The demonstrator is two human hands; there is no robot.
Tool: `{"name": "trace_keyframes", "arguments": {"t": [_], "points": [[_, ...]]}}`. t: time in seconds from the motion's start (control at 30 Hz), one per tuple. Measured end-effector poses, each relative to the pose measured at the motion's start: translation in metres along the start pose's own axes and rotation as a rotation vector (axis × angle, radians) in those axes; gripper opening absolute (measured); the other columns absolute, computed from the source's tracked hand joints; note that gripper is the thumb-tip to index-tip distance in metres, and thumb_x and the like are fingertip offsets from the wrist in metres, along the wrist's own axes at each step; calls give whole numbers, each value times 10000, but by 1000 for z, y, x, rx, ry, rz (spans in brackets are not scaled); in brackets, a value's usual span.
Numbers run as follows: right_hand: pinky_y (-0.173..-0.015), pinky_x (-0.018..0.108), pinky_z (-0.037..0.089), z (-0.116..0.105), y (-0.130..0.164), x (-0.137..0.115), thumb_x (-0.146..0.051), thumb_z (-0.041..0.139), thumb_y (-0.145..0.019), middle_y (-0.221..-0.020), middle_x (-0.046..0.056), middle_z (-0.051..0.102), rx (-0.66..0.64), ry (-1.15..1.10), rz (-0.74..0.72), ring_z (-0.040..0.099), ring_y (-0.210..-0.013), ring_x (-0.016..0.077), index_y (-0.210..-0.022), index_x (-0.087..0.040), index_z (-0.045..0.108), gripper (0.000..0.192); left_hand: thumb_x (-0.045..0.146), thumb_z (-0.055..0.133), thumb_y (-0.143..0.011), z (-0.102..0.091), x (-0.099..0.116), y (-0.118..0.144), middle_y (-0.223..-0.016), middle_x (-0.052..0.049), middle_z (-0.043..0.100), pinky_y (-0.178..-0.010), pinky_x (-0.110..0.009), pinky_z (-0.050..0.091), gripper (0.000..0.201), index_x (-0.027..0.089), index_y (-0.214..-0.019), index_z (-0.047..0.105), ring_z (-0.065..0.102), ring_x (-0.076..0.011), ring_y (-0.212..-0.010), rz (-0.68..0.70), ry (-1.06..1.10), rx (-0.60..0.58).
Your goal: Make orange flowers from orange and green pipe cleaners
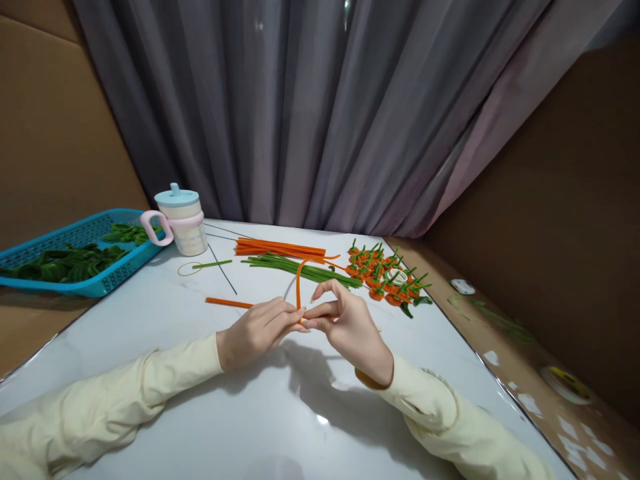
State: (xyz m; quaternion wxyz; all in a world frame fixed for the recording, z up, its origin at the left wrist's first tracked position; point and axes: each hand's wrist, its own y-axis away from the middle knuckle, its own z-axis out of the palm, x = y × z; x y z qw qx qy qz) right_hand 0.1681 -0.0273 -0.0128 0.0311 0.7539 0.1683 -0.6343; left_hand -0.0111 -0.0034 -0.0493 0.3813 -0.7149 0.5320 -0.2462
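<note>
Above the middle of the table, an orange pipe cleaner (299, 287) bends upward from my fingertips, its upper end curving to the right. My left hand (263, 328) has its fingers closed in a pinch around the lower part. Fingertips of my right hand (345, 320) meet the left ones there, thumb and finger pinched at the same spot, index finger arched above. Another orange length (227, 302) sticks out left of my left hand; whether it joins the held piece is hidden. Beyond lie bundles of orange pipe cleaners (280, 249) and green pipe cleaners (300, 268).
Several small orange pieces with green stems (375, 267) cluster at the right, with a white ring-shaped roll (397, 277) among them. A lidded cup (184, 230) stands back left beside a blue basket (105, 283) of green pieces. Paper scraps (530, 404) lie beyond the table's right edge.
</note>
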Motion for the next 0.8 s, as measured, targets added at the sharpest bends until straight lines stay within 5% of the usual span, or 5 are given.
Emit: {"name": "trace_keyframes", "arguments": {"t": [0.17,0.37,0.6,0.7,0.8], "points": [[-650,266,532,6,8,0,-40,494,-740,-748,3,736,101,257,-229,714,-720,179,-854,-230,394,243,114,493,-910,1,3,-2,-797,-109,632,-572,-295,508,135,83,-1035,533,562,-174,-693,-70,21,-22],[-624,251,518,5,6,-1,-72,501,-806,-759,10,732,70,318,-274,713,-737,182,-879,-233,379,215,122,439,-929,0,2,-2,-803,-100,634,-599,-301,526,146,106,-1045,526,583,-173,-711,-78,-8,-21],[-740,293,554,-5,9,-10,-75,504,-835,-969,74,712,-34,368,-342,694,-887,185,-1223,-206,331,444,67,405,-911,-5,-11,-4,-770,-107,631,-510,-275,487,212,87,-1093,512,562,-164,-634,88,-115,53],[-821,325,544,-21,10,-21,-74,479,-857,-1106,113,661,61,558,-479,647,-1012,190,-1271,-190,332,455,79,457,-907,-6,-11,-6,-766,-99,628,-564,-281,508,142,99,-1021,539,576,-164,-673,-25,-49,123],[-910,367,504,-48,6,-36,-119,453,-897,-1152,120,634,89,736,-553,611,-1078,207,-1124,-185,482,238,34,493,-884,-7,-8,-11,-734,-68,613,-588,-249,505,106,122,-891,553,587,-140,-674,-257,40,252]]}}
